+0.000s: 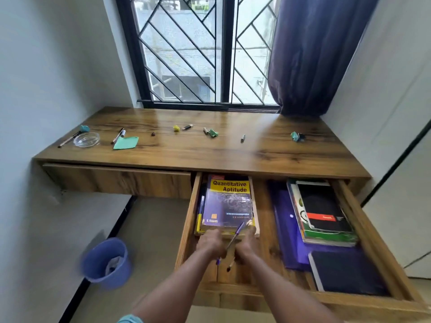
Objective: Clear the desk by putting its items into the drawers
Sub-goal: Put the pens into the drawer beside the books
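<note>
Drawer (189, 229) pulled open, both hands over its near end.
Left hand (210, 243) grasps a purple pen (238, 230). Right hand (248, 248) is beside a dark-tipped pen (231, 265), its fingers hidden, so I cannot tell its grasp. Beyond lies the Quantitative Aptitude book (227, 201), its far end under the tabletop (210, 155), where a glass dish (86, 139), a green note (126, 142) and small blurred oddments lie.

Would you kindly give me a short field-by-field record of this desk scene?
left hand: grips purple pen
right hand: apparently grips second pen
open drawer: Quantitative Aptitude book, book stack, dark notebook
left drawer: closed
desk: glass dish, green note, small items not yet cleared
</note>
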Available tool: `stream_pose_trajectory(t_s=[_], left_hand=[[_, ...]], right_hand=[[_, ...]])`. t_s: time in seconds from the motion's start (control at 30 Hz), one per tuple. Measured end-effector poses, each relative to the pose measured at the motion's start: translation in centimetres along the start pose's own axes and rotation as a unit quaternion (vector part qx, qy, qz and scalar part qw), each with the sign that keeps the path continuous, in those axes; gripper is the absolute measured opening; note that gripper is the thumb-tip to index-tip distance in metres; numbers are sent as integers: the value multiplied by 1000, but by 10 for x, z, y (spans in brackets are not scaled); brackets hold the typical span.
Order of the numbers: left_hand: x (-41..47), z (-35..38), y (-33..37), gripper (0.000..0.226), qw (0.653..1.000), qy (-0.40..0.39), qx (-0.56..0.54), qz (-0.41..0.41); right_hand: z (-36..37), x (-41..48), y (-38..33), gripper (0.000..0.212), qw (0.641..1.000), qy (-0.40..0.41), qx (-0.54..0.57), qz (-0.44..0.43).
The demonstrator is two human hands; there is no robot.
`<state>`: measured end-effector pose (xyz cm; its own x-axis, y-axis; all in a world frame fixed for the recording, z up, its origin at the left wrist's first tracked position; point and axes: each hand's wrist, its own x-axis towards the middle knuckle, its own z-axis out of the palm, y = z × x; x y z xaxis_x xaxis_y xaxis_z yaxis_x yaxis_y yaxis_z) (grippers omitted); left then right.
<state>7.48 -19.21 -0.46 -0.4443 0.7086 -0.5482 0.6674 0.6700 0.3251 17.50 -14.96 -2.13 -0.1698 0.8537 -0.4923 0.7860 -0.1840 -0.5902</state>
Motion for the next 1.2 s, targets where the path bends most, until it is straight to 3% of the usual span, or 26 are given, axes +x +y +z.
stream_pose_trajectory(t_s=[0.07, 0.2, 0.33, 0.53, 0.6, 0.83, 1.03, 1.2], left_hand=[[-2, 10, -9, 31, 1000, -12, 8, -27], [2, 28, -27, 35, 997, 0, 48, -67], [3, 37, -33, 31, 995, 27, 64, -74], [4, 43, -37, 32, 993, 47, 57, -97], [6, 43, -38, 32, 992, 48, 59, -105], [8, 41, -38, 32, 988, 58, 69, -127], [4, 23, -35, 28, 991, 82, 24, -100], [0, 1, -27, 26, 986, 142, -62, -69]], right_hand=[[4, -4, 10, 58, 1000, -16, -18, 2], [9, 7, 23, 78, 995, -73, -61, -3], [14, 7, 24, 65, 995, -95, -22, 17], [35, 14, 17, 75, 990, -138, -29, 14], [39, 15, 12, 69, 989, -142, -34, 12], [46, 15, 2, 42, 992, -118, -42, 9], [34, 25, -5, 42, 995, -92, -1, 36], [4, 29, -28, 22, 997, -23, -49, -56]])
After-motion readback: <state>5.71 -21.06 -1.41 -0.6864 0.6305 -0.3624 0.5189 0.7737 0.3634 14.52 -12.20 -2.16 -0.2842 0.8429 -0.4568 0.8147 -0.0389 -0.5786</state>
